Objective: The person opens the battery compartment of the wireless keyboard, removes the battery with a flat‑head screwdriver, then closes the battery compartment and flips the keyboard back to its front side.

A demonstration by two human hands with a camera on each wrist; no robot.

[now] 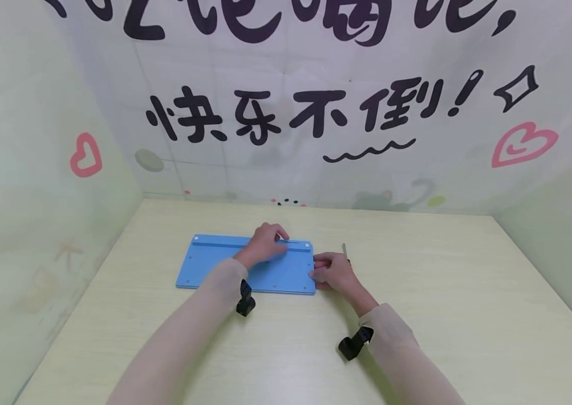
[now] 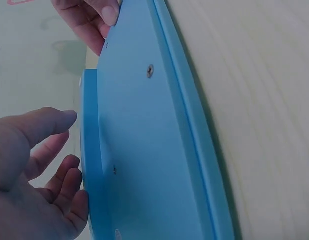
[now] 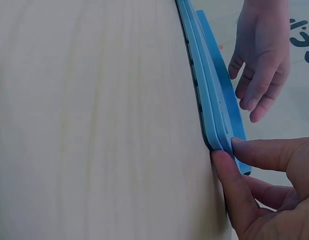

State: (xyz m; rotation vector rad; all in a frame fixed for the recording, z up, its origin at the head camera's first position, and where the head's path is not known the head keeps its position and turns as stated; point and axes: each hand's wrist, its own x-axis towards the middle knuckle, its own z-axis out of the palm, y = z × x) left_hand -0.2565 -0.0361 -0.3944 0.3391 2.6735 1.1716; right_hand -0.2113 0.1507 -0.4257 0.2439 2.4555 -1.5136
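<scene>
A flat blue keyboard (image 1: 220,264) lies face down on the table, its underside dotted with small screws (image 2: 150,71). A raised bar (image 2: 90,130) runs along its far edge, with a white round pad near each end. My right hand (image 1: 334,271) pinches the right end of the keyboard, thumb on the upper face and forefinger at the lower edge. At the far edge is my left hand (image 1: 266,243), fingers loosely bent beside the raised bar, thumb apart from them and nothing held between. A thin grey stick-like piece (image 1: 344,250) shows behind the right hand, its lower part hidden.
The pale wooden table (image 1: 443,315) spreads around the keyboard. A printed cloth backdrop (image 1: 286,169) with dark lettering rises behind the table's far edge, and similar cloth flanks both sides. Each wrist carries a small black camera (image 1: 246,301).
</scene>
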